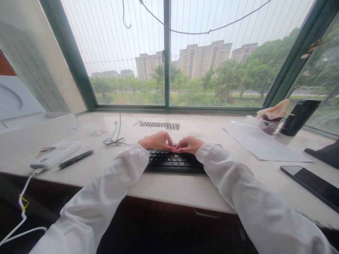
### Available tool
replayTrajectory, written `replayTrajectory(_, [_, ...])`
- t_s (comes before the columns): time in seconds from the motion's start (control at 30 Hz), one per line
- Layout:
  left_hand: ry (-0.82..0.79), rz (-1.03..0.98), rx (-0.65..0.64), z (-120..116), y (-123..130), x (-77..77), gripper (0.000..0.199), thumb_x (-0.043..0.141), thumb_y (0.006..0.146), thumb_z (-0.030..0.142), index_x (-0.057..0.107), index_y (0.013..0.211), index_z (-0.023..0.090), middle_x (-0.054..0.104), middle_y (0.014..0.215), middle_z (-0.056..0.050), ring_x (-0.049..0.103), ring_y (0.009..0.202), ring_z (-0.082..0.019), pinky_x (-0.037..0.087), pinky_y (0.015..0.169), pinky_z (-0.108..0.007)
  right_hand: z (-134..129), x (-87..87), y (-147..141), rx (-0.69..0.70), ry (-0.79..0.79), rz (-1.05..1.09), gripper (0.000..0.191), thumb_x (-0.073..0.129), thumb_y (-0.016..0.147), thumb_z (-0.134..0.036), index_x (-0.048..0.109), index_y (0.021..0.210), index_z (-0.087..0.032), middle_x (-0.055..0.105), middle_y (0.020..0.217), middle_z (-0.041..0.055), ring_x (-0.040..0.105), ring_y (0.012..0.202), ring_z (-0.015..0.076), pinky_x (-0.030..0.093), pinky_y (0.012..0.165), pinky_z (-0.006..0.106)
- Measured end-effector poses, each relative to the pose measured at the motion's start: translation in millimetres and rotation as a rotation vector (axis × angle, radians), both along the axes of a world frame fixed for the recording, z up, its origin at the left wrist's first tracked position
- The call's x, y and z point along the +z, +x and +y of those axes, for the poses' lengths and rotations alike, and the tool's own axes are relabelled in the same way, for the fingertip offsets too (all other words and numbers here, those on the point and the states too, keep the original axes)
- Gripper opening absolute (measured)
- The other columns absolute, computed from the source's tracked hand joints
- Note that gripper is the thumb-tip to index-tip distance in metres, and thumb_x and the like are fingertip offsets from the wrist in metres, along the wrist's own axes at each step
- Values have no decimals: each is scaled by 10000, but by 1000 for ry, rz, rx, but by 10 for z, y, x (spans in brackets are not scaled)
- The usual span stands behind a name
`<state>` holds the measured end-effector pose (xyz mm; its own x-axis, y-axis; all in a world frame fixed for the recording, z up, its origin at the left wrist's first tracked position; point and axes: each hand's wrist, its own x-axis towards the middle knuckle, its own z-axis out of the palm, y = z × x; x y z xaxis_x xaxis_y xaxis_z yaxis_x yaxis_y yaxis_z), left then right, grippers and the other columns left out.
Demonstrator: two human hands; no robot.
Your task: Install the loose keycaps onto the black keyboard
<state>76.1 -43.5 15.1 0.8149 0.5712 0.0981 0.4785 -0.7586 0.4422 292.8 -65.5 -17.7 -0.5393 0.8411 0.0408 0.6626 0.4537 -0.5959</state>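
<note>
A black keyboard [171, 164] lies on the white tabletop in front of me. My left hand [158, 141] and my right hand [190, 144] meet over its upper rows, fingertips almost touching. Both are closed in a pinch, thumb against fingers. Whatever sits between the fingertips is too small to make out. The hands hide part of the keyboard's far rows. Beyond them, small loose keycaps [159, 124] are lined up in rows on the table. A thin blue stick [137, 122] lies at their left end.
Left are a coiled black cable [113, 141], a black pen [75, 159], a white device [51, 158] with a cable, and a white box [39, 130]. Right are paper sheets [265, 143], a black cylinder [299, 117] and a phone [312, 185]. A window frame [166, 70] rises behind.
</note>
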Motion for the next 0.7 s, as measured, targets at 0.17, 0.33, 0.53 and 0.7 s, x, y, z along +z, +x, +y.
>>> replayTrajectory(0.17, [12, 5, -2, 10, 2, -15, 274, 728, 690, 468, 781, 792, 219, 720, 705, 8, 568, 638, -113, 379, 618, -227, -13, -3, -27, -10, 37, -5, 402, 678, 697, -534, 759, 887, -190, 692, 710, 14, 589, 694, 148, 396, 596, 238])
replayTrajectory(0.33, [13, -11, 12, 1, 15, -26, 243, 755, 658, 435, 775, 766, 218, 701, 664, 19, 561, 634, -112, 377, 622, -230, -18, -7, -43, -31, 3, 6, 361, 712, 665, -508, 754, 835, -193, 712, 748, 12, 602, 717, 152, 400, 606, 238])
replayTrajectory(0.53, [-15, -50, 42, -30, 25, -14, 253, 769, 637, 427, 777, 772, 213, 705, 675, 16, 576, 657, -118, 383, 634, -233, 36, -53, -20, -53, -68, 35, 389, 698, 684, -533, 768, 852, -189, 730, 771, 23, 622, 759, 172, 427, 654, 251])
replayTrajectory(0.7, [-44, -32, 67, -54, 24, 17, 291, 762, 632, 463, 781, 757, 200, 691, 629, 10, 555, 630, -118, 368, 613, -238, 83, -93, -42, -110, -67, 0, 324, 712, 688, -490, 772, 833, -207, 726, 751, 11, 621, 756, 170, 429, 666, 248])
